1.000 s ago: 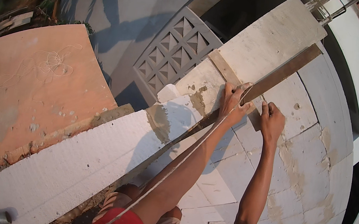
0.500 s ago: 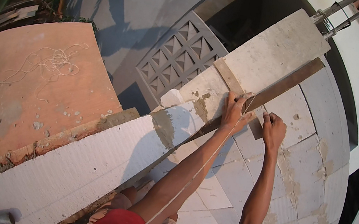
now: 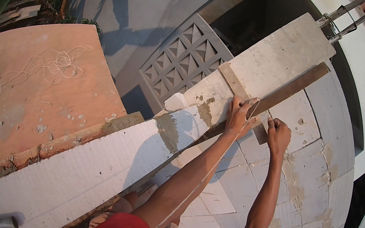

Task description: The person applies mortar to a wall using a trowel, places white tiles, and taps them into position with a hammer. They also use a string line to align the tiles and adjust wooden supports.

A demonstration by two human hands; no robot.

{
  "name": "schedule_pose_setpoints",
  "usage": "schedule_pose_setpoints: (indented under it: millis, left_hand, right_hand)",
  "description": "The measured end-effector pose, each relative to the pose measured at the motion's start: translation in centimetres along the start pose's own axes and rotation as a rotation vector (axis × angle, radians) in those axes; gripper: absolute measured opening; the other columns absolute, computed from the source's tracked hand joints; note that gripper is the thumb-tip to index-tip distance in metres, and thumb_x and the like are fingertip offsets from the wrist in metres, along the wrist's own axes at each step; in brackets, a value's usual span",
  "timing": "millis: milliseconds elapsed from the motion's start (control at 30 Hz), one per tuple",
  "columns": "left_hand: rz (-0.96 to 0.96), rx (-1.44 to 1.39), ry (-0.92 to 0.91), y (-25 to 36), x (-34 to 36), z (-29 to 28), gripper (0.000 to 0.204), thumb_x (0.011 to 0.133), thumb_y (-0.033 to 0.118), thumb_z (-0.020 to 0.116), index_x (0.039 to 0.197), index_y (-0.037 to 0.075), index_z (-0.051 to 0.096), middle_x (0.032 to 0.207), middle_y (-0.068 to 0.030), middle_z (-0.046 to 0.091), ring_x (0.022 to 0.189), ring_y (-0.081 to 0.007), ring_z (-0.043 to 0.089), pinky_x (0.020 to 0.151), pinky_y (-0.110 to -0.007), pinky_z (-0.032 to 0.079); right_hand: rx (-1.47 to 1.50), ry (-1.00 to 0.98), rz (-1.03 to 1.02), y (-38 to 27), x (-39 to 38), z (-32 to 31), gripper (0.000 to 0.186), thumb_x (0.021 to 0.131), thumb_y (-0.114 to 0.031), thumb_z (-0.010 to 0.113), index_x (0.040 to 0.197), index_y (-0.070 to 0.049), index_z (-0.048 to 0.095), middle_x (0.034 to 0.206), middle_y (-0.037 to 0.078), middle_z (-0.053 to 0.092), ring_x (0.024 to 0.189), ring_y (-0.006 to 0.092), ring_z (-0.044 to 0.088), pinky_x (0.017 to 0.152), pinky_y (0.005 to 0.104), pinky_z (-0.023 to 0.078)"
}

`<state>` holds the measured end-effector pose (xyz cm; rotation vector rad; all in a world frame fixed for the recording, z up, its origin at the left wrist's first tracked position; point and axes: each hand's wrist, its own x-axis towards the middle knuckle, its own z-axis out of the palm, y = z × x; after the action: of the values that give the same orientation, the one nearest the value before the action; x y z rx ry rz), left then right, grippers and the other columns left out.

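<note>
My left hand is curled around the joint of the wooden frame at the wall's edge, where a long brown board meets a short wooden crosspiece. A thin string passes by its fingers and runs back down along my left forearm. Just to the right, my right hand is closed with thumb and fingertips pinched together; what they hold is too small to make out. Beside it, the lower wooden end of the crosspiece juts out over the block face. The board lies along the top edge of the concrete.
White blocks with a grey mortar patch form the wall top. An orange panel carrying tangled string lies left. Steel bars stick out at the far end. A patterned vent block panel stands below. A pipe end sits lower left.
Both hands stay nearly in place at the wooden frame. The view has shifted very slightly, and the string along my left arm lies a little further right.
</note>
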<state>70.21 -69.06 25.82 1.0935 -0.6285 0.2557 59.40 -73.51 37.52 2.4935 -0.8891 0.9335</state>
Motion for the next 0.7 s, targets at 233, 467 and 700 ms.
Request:
schedule_pose_setpoints:
  millis: [233,467,700]
  left_hand:
    - [-0.006,-0.033,-0.017,0.3,-0.1,-0.2,0.071,0.077,0.007,0.081,0.14,0.029,0.056,0.115,-0.015,0.042,0.111,-0.0377,0.045,0.099,-0.048,0.04]
    - [-0.001,-0.024,-0.011,0.5,-0.2,-0.4,0.069,0.077,0.005,0.081,0.138,0.029,0.057,0.115,-0.0145,0.042,0.11,-0.0369,0.045,0.1,-0.047,0.04]
    - [-0.001,-0.026,-0.009,0.7,0.1,-0.6,0.07,0.077,0.007,0.082,0.139,0.03,0.057,0.119,-0.0146,0.044,0.114,-0.0374,0.047,0.101,-0.048,0.043]
  right_hand:
    - [-0.076,0.068,-0.17,-0.5,-0.9,-0.6,0.032,0.093,-0.034,0.06,0.085,-0.005,0.07,0.076,0.024,0.067,0.077,0.0434,0.066,0.07,0.0513,0.05]
    - [-0.079,0.059,-0.217,0.4,-0.1,-0.3,0.031,0.093,-0.032,0.06,0.084,-0.004,0.069,0.074,0.025,0.065,0.076,0.0438,0.065,0.07,0.051,0.049]
    - [-0.124,0.011,-0.382,-0.5,-0.9,-2.0,0.027,0.094,-0.025,0.057,0.083,-0.002,0.067,0.076,0.023,0.066,0.077,0.0432,0.065,0.071,0.0515,0.051]
